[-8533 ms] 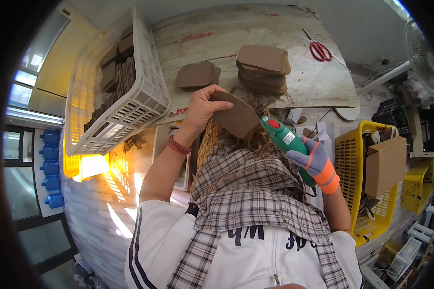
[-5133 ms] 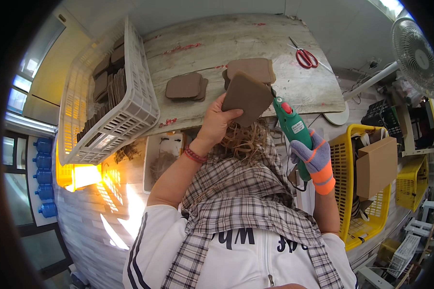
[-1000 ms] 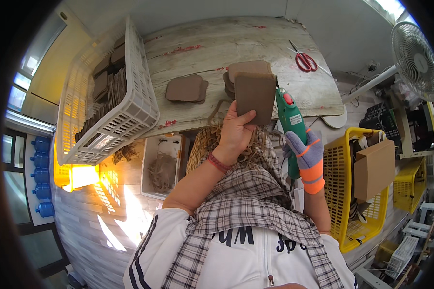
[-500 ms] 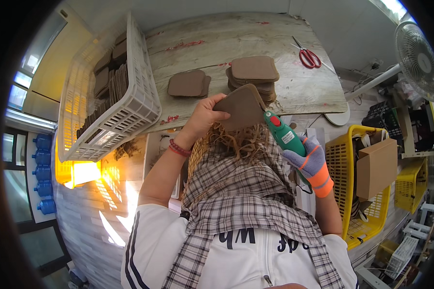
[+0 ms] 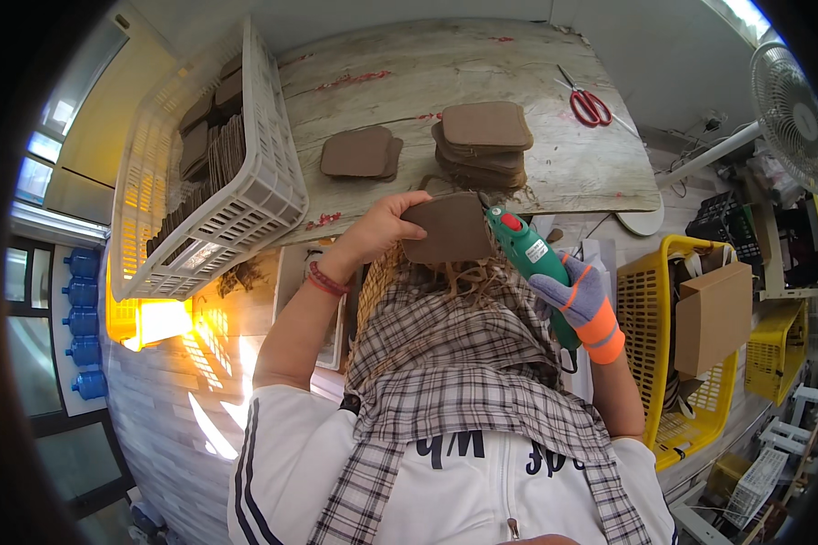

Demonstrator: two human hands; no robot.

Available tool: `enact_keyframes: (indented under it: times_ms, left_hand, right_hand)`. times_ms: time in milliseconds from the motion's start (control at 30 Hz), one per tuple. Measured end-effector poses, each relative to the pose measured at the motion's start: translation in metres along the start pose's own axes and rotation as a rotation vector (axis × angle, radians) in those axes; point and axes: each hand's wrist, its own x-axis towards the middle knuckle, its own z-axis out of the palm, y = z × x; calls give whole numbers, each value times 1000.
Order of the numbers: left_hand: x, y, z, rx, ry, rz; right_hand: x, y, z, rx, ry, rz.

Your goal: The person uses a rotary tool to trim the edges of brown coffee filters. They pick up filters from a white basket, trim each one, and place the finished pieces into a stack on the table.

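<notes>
My bare left hand [image 5: 384, 229] grips a flat brown pad [image 5: 450, 231] with rounded corners by its left edge, thumb on top. My right hand [image 5: 574, 295], in a grey and orange glove, is wrapped around green electric scissors [image 5: 523, 243] with a red button. Their dark tip meets the pad's upper right edge. Curly tan trimmings [image 5: 468, 278] lie on my lap below the pad. Just beyond, on the table, stand a tall stack of brown pads [image 5: 486, 127] and a lower stack [image 5: 356, 153] to its left.
The worn wooden table [image 5: 409, 68] spans the far side, with red-handled scissors [image 5: 591, 107] at its right. A white plastic crate [image 5: 277, 195] full of brown pads stands left. At right are a yellow basket [image 5: 641, 318] holding a cardboard box [image 5: 713, 318], and a fan [image 5: 791, 118].
The pad has come lower and turned flatter, and the scissors' tip has moved left along its edge. Both hands keep their hold.
</notes>
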Motion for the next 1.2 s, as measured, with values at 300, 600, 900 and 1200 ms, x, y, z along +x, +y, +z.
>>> enact_keyframes:
  times_ms: [300, 600, 900, 1200]
  left_hand:
    - [-8, 25, -15, 273, 73, 63]
    - [-4, 11, -13, -29, 242, 167]
    - [-1, 3, -1, 25, 128, 103]
    - [1, 7, 2, 130, -57, -6]
  right_hand:
    - [-1, 7, -2, 1, -57, 24]
    - [-2, 10, 3, -70, -58, 37]
    - [0, 2, 14, -91, -77, 17]
    - [16, -4, 27, -45, -130, 0]
